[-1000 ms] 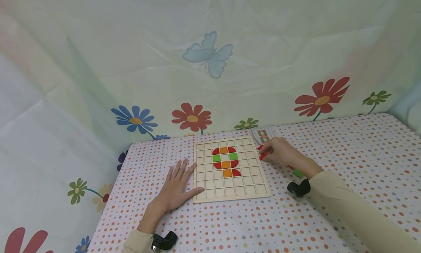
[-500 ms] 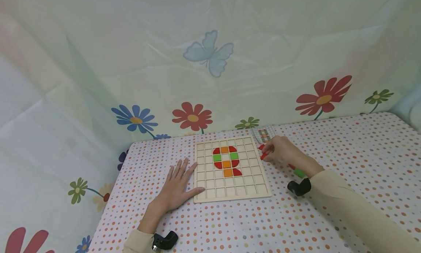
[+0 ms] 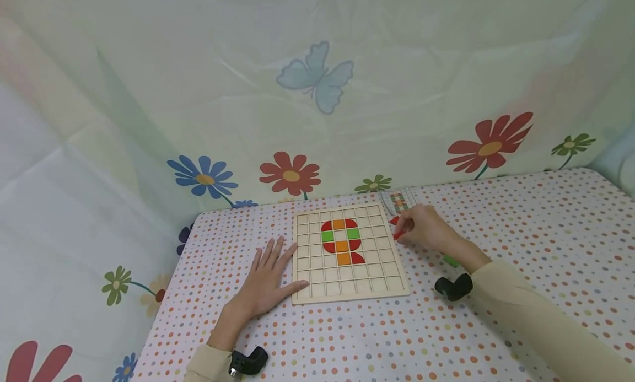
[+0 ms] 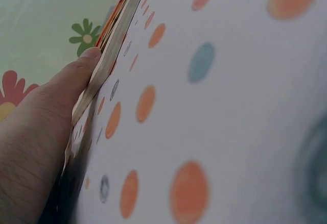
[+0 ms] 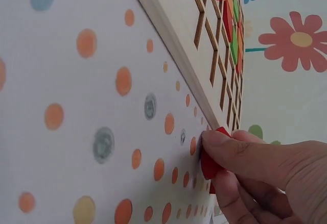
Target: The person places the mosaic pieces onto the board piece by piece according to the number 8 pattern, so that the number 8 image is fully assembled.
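A square wooden grid board [image 3: 382, 286] lies on the dotted cloth. Set into its cells are red quarter-round tiles [image 3: 357, 258], orange square tiles [image 3: 344, 259] and green square tiles [image 3: 353, 233]. My left hand [image 3: 263, 285] rests spread at the board's left side, its thumb [image 4: 91, 53] on the edge. Just off the right edge, my right hand [image 3: 421, 227] pinches a red tile [image 5: 208, 164] between thumb and fingers. Another red tile [image 3: 394, 220] lies right beside that hand, partly covered by it.
A printed pattern card [image 3: 388, 199] lies past the board's far right corner, partly behind the right hand. A green tile [image 3: 450, 261] sits under the right forearm. Behind the table hangs a flowered cloth backdrop [image 3: 397, 123].
Both hands keep nearly the same places, the right still pinching the red tile. A red tile by the green one has become hidden behind the right wrist.
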Available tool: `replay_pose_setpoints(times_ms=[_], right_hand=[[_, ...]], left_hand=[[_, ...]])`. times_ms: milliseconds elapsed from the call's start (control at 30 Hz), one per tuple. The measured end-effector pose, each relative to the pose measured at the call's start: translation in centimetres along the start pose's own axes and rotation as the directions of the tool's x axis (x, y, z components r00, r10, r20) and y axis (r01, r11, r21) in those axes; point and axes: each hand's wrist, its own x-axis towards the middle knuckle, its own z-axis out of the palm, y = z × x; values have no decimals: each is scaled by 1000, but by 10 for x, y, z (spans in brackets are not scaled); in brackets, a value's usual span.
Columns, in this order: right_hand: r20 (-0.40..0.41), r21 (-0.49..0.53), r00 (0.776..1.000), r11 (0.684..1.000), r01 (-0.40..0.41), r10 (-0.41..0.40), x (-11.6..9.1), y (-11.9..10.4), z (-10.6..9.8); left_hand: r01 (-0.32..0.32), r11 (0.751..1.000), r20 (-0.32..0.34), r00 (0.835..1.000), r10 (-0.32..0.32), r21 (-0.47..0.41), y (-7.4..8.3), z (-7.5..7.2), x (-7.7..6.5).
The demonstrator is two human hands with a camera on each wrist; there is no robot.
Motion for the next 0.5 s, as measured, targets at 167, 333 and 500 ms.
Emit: replay_pose_setpoints(times_ms=[167,333,500], right_hand=[[-15,-31,999,998,51,-52,-2,-3,3],[-33,-60,992,991,118,-120,-3,-14,4],[-26,-18,982,982,189,-190,2,-38,11]], left_hand=[[0,1000,-1,1000,0,-4,0,0,-1],[-1,1000,3,1000,1,-11,-1,1,0],[1,1000,-5,1000,-1,-5,-2,1,0]])
